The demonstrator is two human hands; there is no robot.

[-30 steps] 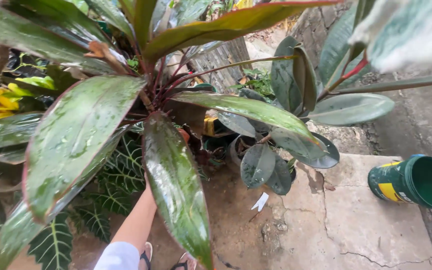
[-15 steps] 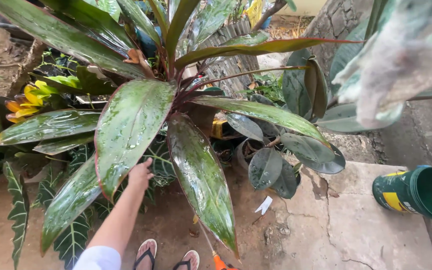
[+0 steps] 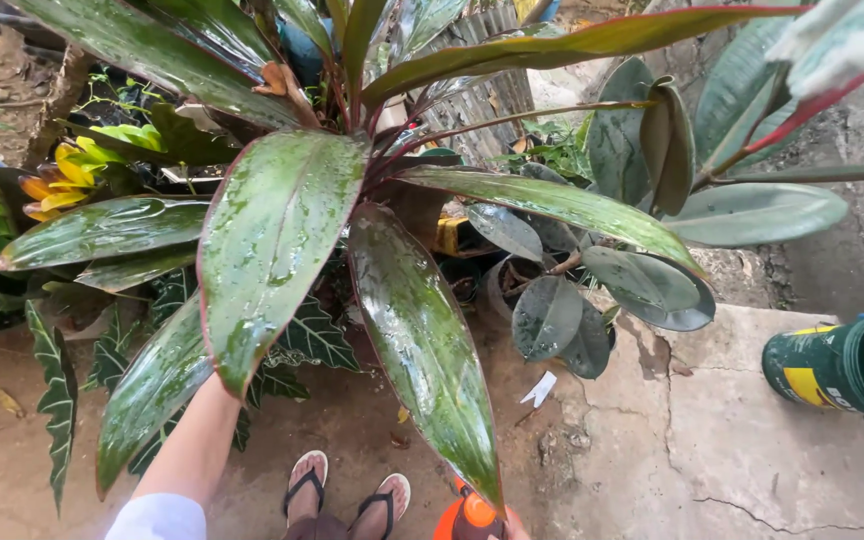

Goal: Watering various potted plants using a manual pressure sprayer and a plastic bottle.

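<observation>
The big plant (image 3: 352,200) with long glossy green leaves edged in red stands right ahead of the person, its leaves wet and speckled with drops. The left arm reaches up from the bottom of the view and goes under the broadest leaf (image 3: 272,250); the left hand itself is hidden behind that leaf's tip, so I cannot tell whether it is open or closed, only that it is at or just under the leaf. Another long wet leaf (image 3: 427,350) hangs down to the right of that arm, its point ending just above an orange object (image 3: 472,515) at the bottom edge. The right hand (image 3: 510,528) barely shows there, a sliver beside the orange thing and seemingly against it; how its fingers stand cannot be made out.

Below the left arm, 2 feet in flip-flops (image 3: 347,490) stand on the damp dirt floor. To the left of the arm grow dark leaves with white veins (image 3: 57,390), and further up on that side a yellow and orange flower (image 3: 57,180). To the right of the hands, a rubber plant (image 3: 592,290) with rounded dark leaves sits beyond the long leaf, a small white scrap (image 3: 540,390) lies on the ground near it, and well off to the right a green bucket (image 3: 847,365) lies tipped on a cracked concrete slab (image 3: 712,450)
</observation>
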